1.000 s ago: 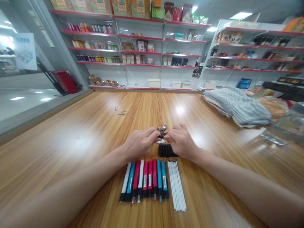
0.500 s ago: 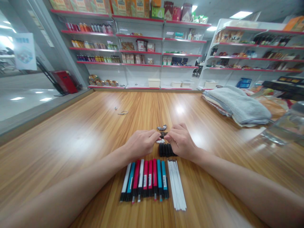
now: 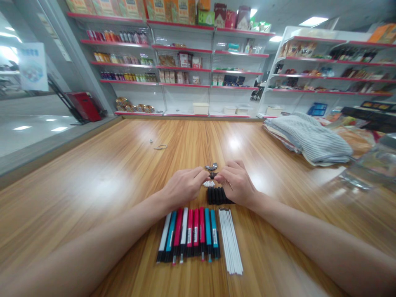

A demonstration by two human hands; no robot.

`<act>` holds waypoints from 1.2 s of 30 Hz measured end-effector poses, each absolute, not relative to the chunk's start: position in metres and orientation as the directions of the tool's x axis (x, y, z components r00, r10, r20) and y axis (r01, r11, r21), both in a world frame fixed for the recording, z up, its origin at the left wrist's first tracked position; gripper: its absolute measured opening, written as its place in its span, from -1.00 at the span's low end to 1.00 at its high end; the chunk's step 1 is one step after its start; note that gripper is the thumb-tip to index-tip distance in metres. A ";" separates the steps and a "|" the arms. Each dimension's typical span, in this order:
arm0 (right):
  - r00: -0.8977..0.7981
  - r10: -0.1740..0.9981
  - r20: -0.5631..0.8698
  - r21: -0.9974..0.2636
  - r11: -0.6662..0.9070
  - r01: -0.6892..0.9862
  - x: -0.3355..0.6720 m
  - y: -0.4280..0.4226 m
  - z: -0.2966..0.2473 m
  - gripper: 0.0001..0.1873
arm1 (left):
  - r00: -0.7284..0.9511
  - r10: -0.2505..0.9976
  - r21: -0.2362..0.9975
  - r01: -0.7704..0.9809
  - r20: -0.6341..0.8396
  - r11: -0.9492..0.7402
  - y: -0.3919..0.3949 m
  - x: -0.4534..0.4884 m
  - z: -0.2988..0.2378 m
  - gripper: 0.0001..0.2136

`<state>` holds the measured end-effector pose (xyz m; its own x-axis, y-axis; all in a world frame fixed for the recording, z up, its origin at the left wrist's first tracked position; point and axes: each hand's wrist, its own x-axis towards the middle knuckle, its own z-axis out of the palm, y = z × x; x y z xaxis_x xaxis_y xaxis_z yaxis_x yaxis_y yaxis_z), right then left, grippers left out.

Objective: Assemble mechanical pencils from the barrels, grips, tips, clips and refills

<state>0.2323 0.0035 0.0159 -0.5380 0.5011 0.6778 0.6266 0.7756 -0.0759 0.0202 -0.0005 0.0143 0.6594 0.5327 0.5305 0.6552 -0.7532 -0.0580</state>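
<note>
My left hand (image 3: 187, 184) and my right hand (image 3: 235, 181) face each other just above the table, thumbs and fingers pinched together. Small dark pieces (image 3: 212, 175) show between their fingertips; whether these are held or lie on the table is unclear. Beyond them is an arc of little metal parts (image 3: 211, 166). Small white pieces (image 3: 209, 184) lie just nearer, then a row of black tubular grips (image 3: 216, 195), partly covered by my right hand. Pen barrels in white, blue and red (image 3: 192, 233) lie side by side closer to me, next to white pen refills (image 3: 230, 241).
A thin ring-like loop (image 3: 160, 147) and a tiny shiny object (image 3: 151, 141) lie farther left on the wooden table (image 3: 102, 165). Folded striped cloth (image 3: 312, 136) and a clear container (image 3: 371, 165) occupy the right side. Stocked shelves (image 3: 182, 49) stand behind the table.
Both hands keep nearly the same place and pinch. The right fingers have shifted very slightly, and the dark pieces between the fingertips look a little different. The laid-out parts have not moved.
</note>
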 end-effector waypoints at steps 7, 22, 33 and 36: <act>-0.536 0.501 0.679 -0.077 0.775 0.627 0.234 0.005 0.015 -0.72 | 0.646 0.552 -0.048 0.671 0.528 -0.740 -0.001 0.020 0.013 -0.82; -0.513 0.406 0.756 -0.055 0.820 0.569 0.238 0.010 0.011 -0.94 | 0.694 0.545 -0.145 0.670 0.472 -0.728 -0.001 0.017 0.017 -0.83; -0.480 0.324 0.815 -0.002 0.831 0.556 0.239 0.007 0.013 -0.79 | 0.650 0.532 -0.064 0.663 0.543 -0.745 -0.002 0.018 0.017 -0.77; -0.482 0.327 0.813 -0.008 0.833 0.553 0.240 0.007 0.013 -0.77 | 0.645 0.550 -0.081 0.684 0.531 -0.725 -0.002 0.019 0.018 -0.82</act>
